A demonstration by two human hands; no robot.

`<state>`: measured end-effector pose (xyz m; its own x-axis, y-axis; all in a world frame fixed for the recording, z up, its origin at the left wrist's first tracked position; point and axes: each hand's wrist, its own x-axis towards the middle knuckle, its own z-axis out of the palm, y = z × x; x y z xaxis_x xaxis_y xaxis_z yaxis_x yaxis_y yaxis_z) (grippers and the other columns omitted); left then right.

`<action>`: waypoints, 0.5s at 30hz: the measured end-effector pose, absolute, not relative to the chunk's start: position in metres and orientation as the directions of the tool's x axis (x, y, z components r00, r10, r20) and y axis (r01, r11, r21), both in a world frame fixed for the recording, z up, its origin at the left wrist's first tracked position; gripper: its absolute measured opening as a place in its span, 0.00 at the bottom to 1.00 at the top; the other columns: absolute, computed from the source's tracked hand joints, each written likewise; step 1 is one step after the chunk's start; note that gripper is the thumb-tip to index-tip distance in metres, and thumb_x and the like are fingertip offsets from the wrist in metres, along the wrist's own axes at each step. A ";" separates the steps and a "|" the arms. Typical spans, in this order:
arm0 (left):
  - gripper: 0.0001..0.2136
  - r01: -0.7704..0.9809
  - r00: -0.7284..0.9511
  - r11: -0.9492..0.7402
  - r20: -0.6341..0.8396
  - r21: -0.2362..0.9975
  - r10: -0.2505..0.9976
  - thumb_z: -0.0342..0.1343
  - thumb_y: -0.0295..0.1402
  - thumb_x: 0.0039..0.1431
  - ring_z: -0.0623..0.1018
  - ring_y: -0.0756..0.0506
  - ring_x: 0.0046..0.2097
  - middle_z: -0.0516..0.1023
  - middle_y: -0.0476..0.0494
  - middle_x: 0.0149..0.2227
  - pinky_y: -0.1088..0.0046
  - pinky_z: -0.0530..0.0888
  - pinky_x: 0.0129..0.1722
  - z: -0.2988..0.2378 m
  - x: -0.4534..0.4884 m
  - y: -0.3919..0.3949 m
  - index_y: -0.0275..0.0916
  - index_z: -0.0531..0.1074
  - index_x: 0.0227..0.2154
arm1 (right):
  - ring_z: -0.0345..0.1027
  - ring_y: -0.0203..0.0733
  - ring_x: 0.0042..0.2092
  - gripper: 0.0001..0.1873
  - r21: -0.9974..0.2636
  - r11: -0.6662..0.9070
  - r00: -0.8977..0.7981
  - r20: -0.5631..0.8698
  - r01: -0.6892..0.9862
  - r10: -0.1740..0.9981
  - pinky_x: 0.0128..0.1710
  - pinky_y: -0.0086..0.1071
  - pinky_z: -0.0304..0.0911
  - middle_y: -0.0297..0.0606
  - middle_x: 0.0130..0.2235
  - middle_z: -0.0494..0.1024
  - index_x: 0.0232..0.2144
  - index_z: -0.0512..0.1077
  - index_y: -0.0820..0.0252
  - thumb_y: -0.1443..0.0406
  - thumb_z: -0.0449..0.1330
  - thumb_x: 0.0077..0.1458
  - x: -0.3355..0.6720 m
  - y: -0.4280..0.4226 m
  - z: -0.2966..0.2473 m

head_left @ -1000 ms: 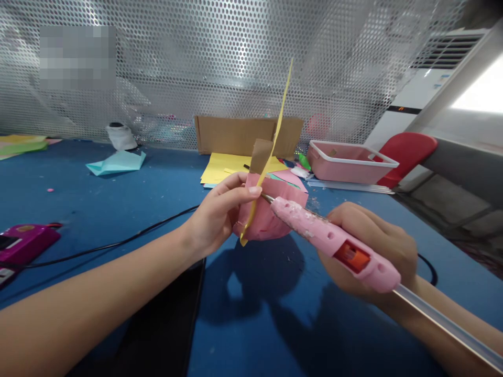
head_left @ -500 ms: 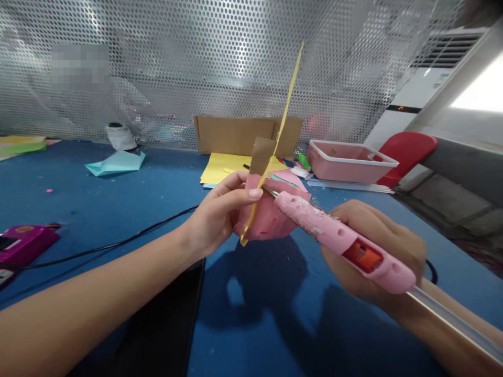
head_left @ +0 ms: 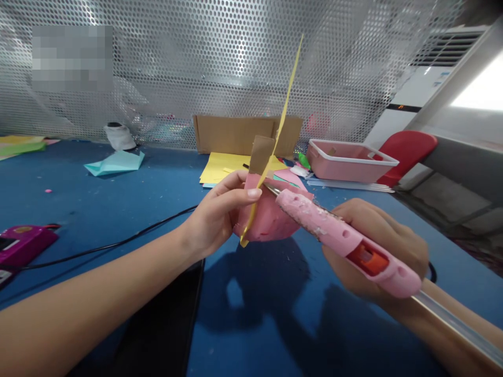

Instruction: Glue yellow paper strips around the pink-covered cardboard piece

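Observation:
My left hand (head_left: 220, 212) pinches a pink paper piece (head_left: 271, 220), shaped like a shallow bowl, together with a long yellow paper strip (head_left: 286, 107) that runs up from it. Behind the strip a small brown cardboard tab (head_left: 261, 154) rises from the paper's edge. My right hand (head_left: 377, 246) is wrapped round a pink hot glue gun (head_left: 349, 241), with a clear glue stick (head_left: 456, 322) coming out of its back end. The gun's metal nozzle (head_left: 272, 188) points at the strip beside my left thumb; whether it touches is hard to tell.
Behind my hands lie yellow paper sheets (head_left: 220, 165) and a cardboard piece (head_left: 236, 135). A pink basket (head_left: 349, 167) stands at back right. Light blue folded paper (head_left: 116, 164), a purple device (head_left: 27, 243) with a black cable (head_left: 129, 241), and a black flat panel (head_left: 157, 324) are on the left.
The glue gun and my right hand have shifted very slightly right and down. My left hand keeps its hold on the paper and strip, almost unmoved.

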<state>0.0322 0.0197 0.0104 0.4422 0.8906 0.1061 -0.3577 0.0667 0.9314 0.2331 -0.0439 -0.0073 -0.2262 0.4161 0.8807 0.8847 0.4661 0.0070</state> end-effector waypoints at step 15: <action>0.14 -0.356 0.433 0.090 0.079 0.930 0.898 0.65 0.36 0.38 0.65 0.54 0.21 0.66 0.54 0.23 0.78 0.61 0.20 0.010 0.031 0.021 0.40 0.67 0.28 | 0.53 0.33 0.24 0.11 0.046 0.442 -0.241 0.885 0.896 0.397 0.22 0.32 0.48 0.28 0.22 0.62 0.23 0.59 0.56 0.75 0.53 0.53 0.232 -0.043 -0.008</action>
<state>0.0315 0.0211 0.0099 0.4331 0.8979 0.0791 -0.3560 0.0898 0.9301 0.2317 -0.0431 -0.0083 -0.2415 0.3972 0.8854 0.8956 0.4424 0.0458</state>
